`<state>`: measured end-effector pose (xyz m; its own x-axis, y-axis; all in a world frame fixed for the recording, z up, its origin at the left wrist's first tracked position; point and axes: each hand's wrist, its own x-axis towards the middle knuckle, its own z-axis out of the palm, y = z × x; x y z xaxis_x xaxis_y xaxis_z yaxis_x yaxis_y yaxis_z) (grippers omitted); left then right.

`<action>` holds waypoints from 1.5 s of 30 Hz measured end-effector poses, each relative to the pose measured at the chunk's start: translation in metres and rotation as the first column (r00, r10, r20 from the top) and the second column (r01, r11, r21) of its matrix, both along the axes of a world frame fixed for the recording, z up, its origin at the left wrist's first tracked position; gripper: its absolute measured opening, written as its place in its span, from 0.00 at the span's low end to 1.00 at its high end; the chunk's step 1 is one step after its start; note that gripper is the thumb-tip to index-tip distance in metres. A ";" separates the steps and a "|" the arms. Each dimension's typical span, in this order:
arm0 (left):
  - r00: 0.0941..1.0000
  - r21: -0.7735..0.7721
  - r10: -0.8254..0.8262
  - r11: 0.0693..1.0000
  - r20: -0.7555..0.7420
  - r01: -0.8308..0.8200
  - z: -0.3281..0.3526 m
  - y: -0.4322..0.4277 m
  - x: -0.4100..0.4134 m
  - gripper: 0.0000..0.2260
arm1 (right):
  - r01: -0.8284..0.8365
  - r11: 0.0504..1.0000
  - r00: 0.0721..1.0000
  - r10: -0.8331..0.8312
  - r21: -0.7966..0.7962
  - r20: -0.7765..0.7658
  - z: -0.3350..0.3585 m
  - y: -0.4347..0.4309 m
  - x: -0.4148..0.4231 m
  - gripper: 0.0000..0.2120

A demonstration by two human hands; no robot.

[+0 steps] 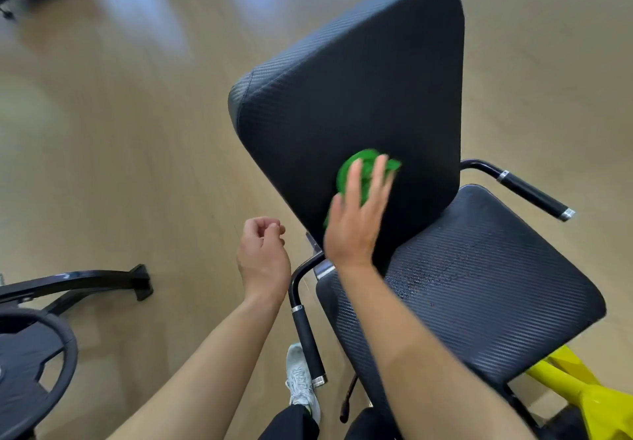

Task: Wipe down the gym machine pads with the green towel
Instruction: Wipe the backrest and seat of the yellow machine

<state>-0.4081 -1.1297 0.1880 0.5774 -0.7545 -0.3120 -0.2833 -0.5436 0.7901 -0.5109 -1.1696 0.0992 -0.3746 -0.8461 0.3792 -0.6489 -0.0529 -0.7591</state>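
Pressing flat against the lower part of the back pad (352,79), the person's right hand (356,223) pins the green towel (364,170) to the black vinyl. The towel is a small bunched wad under the fingers, low on the back pad and a little above its bottom edge.

From where I stand the cloth looks light, soft and limp, with no shape of its own. I judge it will fold and creep under the palm rather than slide as one piece. The best hold is probably what is used here: a broad flat hand spread over the wad, perhaps with the thumb catching a loose edge so it does not escape. The back pad looks firm and fixed, tilted back, and its ribbed cover seems fairly slick, so steady pressure should matter more than grip.

The right forearm reaches up from below the back pad with the wrist nearly straight. The fingers are extended, slightly spread and pointing up the pad, and they are a little blurred.

The left hand (263,254) hangs just off the back pad's lower corner, not touching it. Its fingers are loosely curled toward the palm and it holds nothing.

The seat pad (479,285) lies directly below the back pad. It shows what may be small droplets near where the two meet.
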 end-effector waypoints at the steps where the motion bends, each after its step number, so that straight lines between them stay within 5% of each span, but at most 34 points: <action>1: 1.000 0.003 0.014 1.000 -0.008 -0.014 -0.002 0.001 0.002 0.08 | -0.093 0.996 0.995 0.094 0.012 -0.036 -0.005 0.019 0.019 0.24; 7: 0.999 0.121 -0.016 0.992 -0.039 0.021 -0.002 0.005 -0.007 0.10 | -0.222 0.974 0.955 0.226 0.043 -0.194 -0.022 0.019 0.006 0.26; 11: 0.963 0.303 -0.248 0.915 -0.103 0.268 -0.002 0.009 -0.019 0.13 | 0.058 0.997 0.987 -0.066 0.059 0.145 -0.002 -0.044 -0.083 0.26; 15: 0.938 0.331 -0.304 0.879 -0.166 0.343 -0.013 0.013 -0.022 0.12 | 0.234 0.918 0.810 -0.366 0.321 0.458 -0.019 -0.073 -0.157 0.24; 22: 0.929 0.337 -0.319 0.868 -0.185 0.365 -0.028 0.022 -0.010 0.11 | 0.283 0.771 0.552 -0.617 0.570 0.561 -0.063 -0.026 -0.123 0.24; 31: 0.911 0.239 -0.344 0.887 -0.227 0.395 -0.026 0.008 -0.002 0.11 | 0.207 0.978 0.931 -0.202 0.018 0.303 0.016 -0.067 -0.101 0.24; 40: 0.934 0.312 -0.250 0.893 -0.256 0.325 -0.074 0.024 0.013 0.12 | 0.321 0.840 0.755 -0.506 0.438 0.418 -0.099 -0.013 -0.118 0.24; 45: 0.929 0.312 -0.259 0.888 -0.265 0.337 -0.071 0.030 0.020 0.12 | 0.318 0.814 0.713 -0.544 0.486 0.442 -0.087 0.020 -0.039 0.25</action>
